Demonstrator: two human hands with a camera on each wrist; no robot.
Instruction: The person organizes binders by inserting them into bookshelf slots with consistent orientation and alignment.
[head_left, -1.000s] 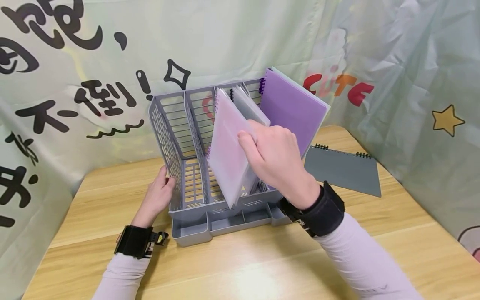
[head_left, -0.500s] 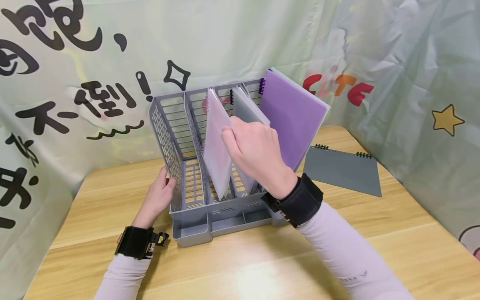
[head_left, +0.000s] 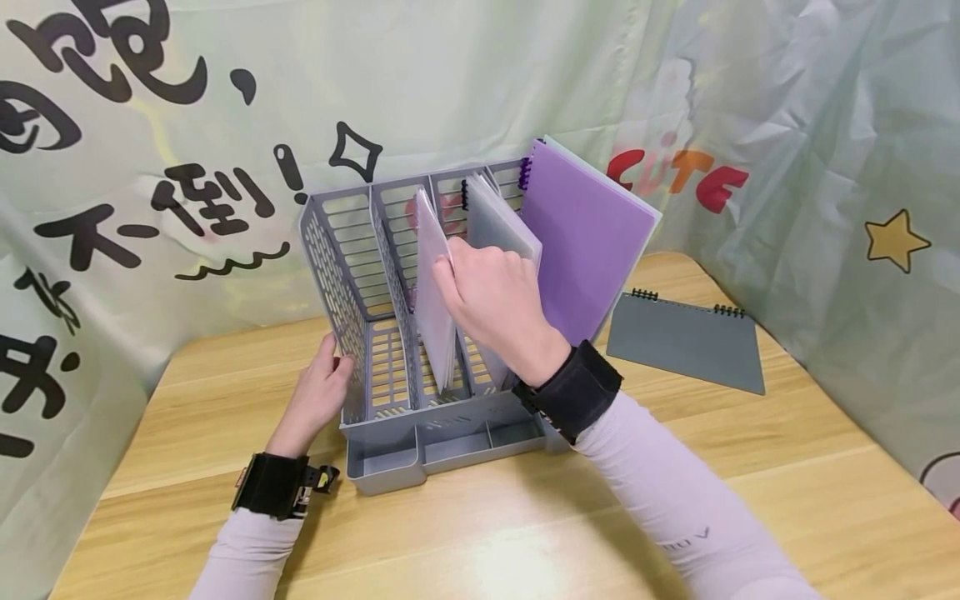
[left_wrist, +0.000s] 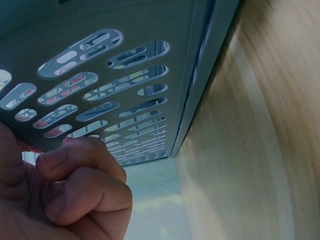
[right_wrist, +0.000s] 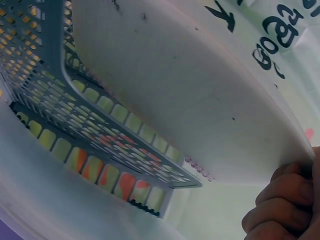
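A grey desktop file rack with upright dividers stands on the table. At its left side my left hand grips the front edge of the perforated side wall; in the left wrist view the fingers are curled beside that wall. My right hand pinches the near edge of a pale pink spiral notebook, thumb on its left face. The notebook is upright in the slot right of the middle-left divider, its lower edge near the rack floor. In the right wrist view its pale cover rises beside a perforated divider.
A grey notebook with black coils stands in the slot to the right. Beyond it leans a purple notebook, with a pale green one behind. A dark grey notebook lies flat on the table. Printed cloth hangs behind.
My right hand has moved left and lowered the pink notebook into the slot. It now stands more upright and edge-on. The left hand has stayed on the rack.
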